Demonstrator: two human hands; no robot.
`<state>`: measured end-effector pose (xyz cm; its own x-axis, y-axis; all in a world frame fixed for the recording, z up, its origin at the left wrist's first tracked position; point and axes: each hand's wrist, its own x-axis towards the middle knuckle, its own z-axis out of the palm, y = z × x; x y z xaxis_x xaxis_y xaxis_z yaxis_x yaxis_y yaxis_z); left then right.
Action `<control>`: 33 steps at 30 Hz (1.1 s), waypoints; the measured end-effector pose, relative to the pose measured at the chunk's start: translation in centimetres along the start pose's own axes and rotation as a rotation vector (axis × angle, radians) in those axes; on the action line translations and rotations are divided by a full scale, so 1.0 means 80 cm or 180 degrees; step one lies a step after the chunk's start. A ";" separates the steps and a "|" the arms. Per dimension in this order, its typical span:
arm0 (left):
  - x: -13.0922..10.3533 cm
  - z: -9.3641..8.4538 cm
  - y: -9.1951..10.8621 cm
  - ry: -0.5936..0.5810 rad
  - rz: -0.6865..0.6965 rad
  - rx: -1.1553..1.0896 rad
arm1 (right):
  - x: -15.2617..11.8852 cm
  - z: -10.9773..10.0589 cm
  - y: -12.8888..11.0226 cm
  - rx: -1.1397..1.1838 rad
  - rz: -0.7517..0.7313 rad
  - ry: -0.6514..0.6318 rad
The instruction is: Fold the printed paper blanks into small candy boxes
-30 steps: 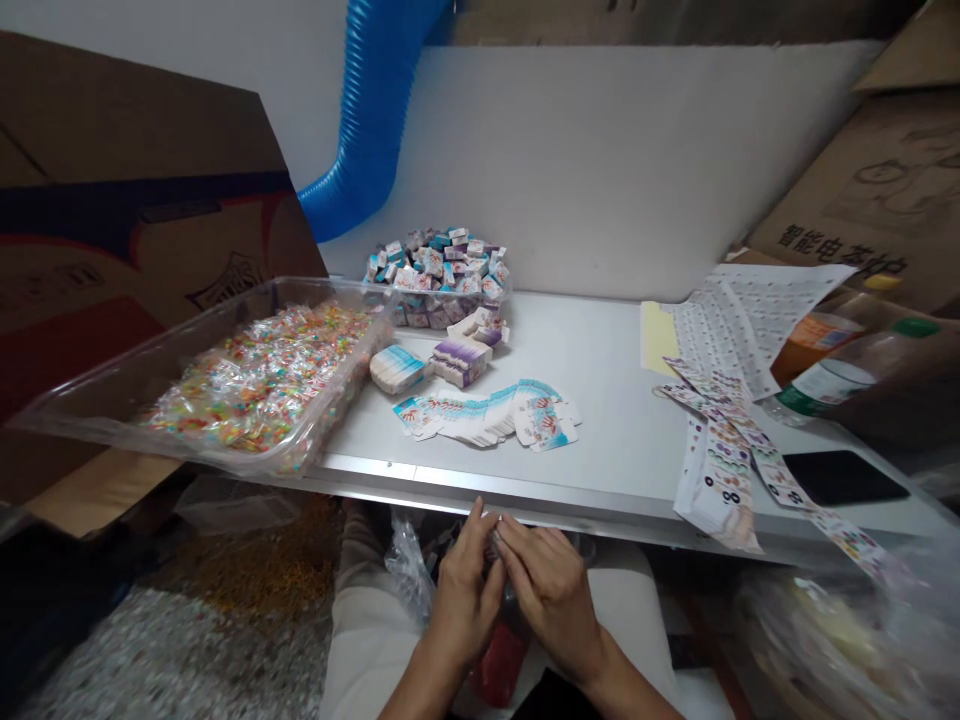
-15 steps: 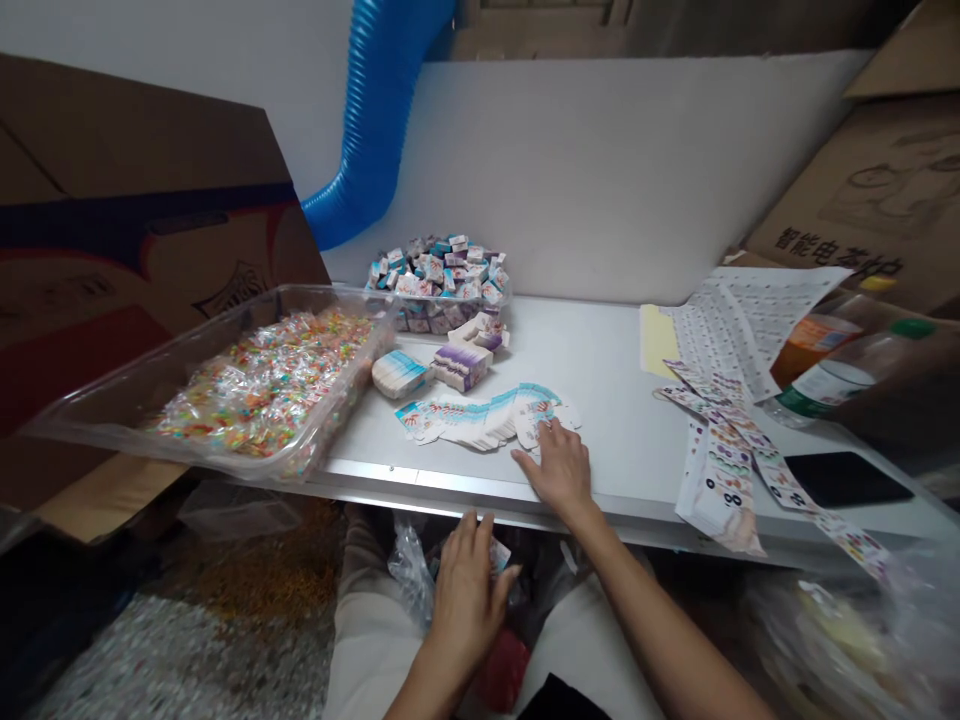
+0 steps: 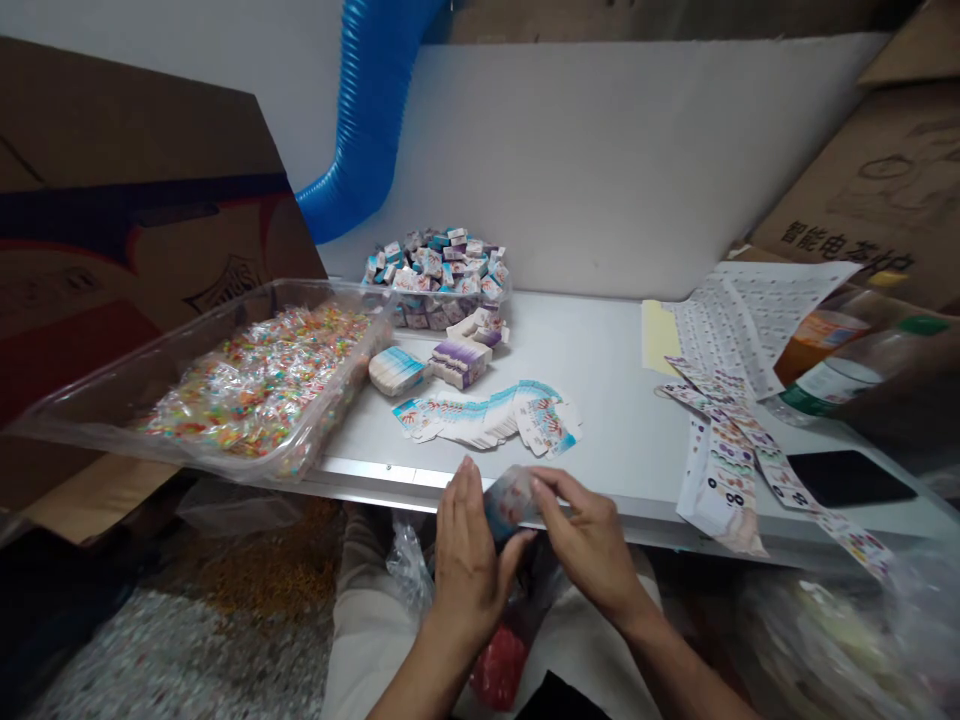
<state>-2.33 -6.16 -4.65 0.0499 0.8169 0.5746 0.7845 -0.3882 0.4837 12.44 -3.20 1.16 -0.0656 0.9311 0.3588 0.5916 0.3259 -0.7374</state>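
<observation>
Between my hands, over my lap at the table's front edge, is a small printed card piece, slightly blurred. My right hand pinches its right side between thumb and fingers. My left hand is at its left side, fingers together and thumb near its lower edge. Beyond them a fanned row of flat blue-and-white cartons lies on the white table. Behind it are a purple-and-white carton stack and a blue-and-white stack. A clear box of small folded cartons stands at the wall.
A clear tray of wrapped colourful candies is at left, beside a large cardboard box. Right are printed sheets, sticker strips, bottles and a black phone. A blue hose hangs behind.
My right hand has drawn back from the right end of the carton row toward my left hand with a card piece. My left hand has risen slightly to meet it.
</observation>
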 end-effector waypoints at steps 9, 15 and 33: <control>-0.001 -0.014 -0.017 -0.0938 0.0340 0.0016 | 0.003 0.011 0.021 0.1357 0.0851 -0.1532; 0.000 -0.011 -0.018 -0.1123 0.0472 0.0337 | 0.005 0.013 0.025 -0.0028 0.0342 -0.1330; -0.015 0.003 -0.015 -0.0520 -0.0022 -0.0947 | -0.008 0.005 0.017 0.1067 0.0636 -0.1424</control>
<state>-3.22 -6.59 -6.07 0.1627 0.8681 0.4689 0.5715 -0.4703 0.6725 12.93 -3.29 -0.31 -0.3545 0.9346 -0.0279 0.3461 0.1034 -0.9325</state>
